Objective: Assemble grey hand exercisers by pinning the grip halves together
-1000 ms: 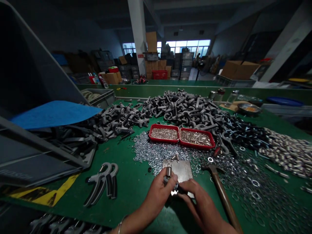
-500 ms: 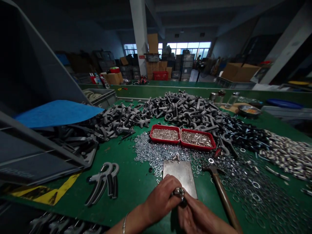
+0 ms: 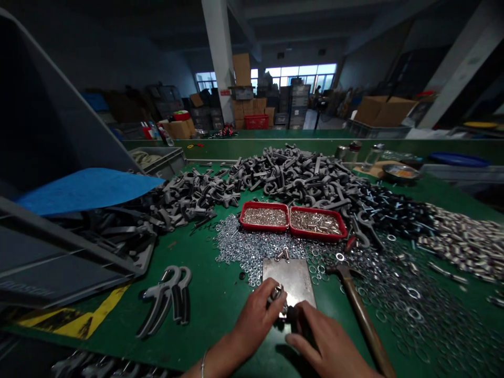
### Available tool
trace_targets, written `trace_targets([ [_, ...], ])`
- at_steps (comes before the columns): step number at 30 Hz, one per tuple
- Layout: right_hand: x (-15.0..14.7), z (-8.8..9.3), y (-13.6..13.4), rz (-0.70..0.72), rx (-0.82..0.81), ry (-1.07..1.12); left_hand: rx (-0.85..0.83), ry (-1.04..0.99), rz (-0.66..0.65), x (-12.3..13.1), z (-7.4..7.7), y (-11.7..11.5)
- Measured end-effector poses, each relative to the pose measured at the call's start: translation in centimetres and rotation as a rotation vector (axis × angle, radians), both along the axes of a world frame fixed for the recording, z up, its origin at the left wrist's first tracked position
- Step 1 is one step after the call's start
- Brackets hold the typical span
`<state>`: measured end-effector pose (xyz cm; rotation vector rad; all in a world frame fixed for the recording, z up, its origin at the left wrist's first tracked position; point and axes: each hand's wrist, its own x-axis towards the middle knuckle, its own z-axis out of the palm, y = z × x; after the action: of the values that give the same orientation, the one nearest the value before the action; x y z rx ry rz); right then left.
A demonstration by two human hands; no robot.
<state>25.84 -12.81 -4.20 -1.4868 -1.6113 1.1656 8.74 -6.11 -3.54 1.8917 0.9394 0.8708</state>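
Note:
Over the near edge of a flat metal plate, my left hand is closed around a shiny metal fitting, whose exact kind I cannot make out. My right hand curls its fingers round a dark knob-like part, which meets the metal fitting; the palm side is hidden. Small metal pins lie at the plate's far edge. To the left rests a pair of grey and black hand grips. A hammer with a wooden handle lies to the right.
Two red trays of small metal parts stand amid loose nuts. Behind is a heap of grey handles. Black-headed screws, metal cylinders and rings spread rightward. A grey crate tilts at left.
My hands have moved apart a little; the left has shifted up and left, the right has opened out to the right. The metal and dark parts now show between them.

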Motion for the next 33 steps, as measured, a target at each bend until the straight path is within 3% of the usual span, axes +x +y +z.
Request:
trace_targets([
  [2,0.0,0.0,-0.1,-0.073,0.065,0.009,-0.064,-0.028,0.072,0.3,-0.1,-0.2],
  [5,-0.8,-0.7,-0.4,0.006,-0.231,0.394,0.118,-0.058,-0.087,0.3,-0.2,-0.3],
  [7,-0.9,-1.0,-0.6,0.085,-0.363,0.453,0.238,-0.017,-0.205,0.1,-0.3,-0.2],
  [9,-0.4,-0.9,-0.6,0.078,-0.248,0.233,0.204,0.036,-0.176,-0.1,-0.5,-0.2],
  [12,0.1,-0.4,-0.5,-0.048,0.031,-0.056,0.029,0.033,0.018,0.1,-0.7,-0.4],
  [14,-0.2,-0.2,-0.4,-0.023,-0.089,0.087,0.055,-0.021,0.013,0.3,-0.5,-0.5],
  [17,-0.7,-0.2,-0.2,0.093,-0.383,0.37,0.251,-0.054,-0.156,0.6,0.1,-0.4],
  [19,-0.5,-0.1,0.0,0.032,-0.31,0.348,0.26,-0.047,-0.168,0.8,0.3,-0.2],
  [21,-0.1,0.1,0.2,-0.105,-0.125,0.254,0.151,-0.055,-0.052,1.2,0.3,-0.1],
  [23,0.1,0.2,0.3,-0.165,-0.081,0.25,0.073,-0.076,0.052,1.5,0.1,-0.2],
  [25,0.0,0.2,0.2,-0.083,-0.254,0.356,0.122,-0.074,0.024,1.6,0.0,-0.3],
  [27,-0.1,0.3,0.2,0.053,-0.47,0.466,0.249,-0.04,-0.094,1.5,-0.1,-0.3],
  [28,-0.1,0.4,0.3,0.088,-0.493,0.467,0.297,-0.02,-0.141,1.4,-0.1,-0.3],
  [30,0.1,0.8,0.4,0.051,-0.337,0.347,0.299,-0.005,-0.144,1.4,0.0,-0.1],
  [32,0.4,1.0,0.5,-0.081,-0.046,0.149,0.2,-0.025,-0.025,1.6,0.0,0.0],
  [33,0.4,1.0,0.5,-0.108,0.009,0.12,0.153,-0.039,0.037,1.7,0.0,-0.1],
])
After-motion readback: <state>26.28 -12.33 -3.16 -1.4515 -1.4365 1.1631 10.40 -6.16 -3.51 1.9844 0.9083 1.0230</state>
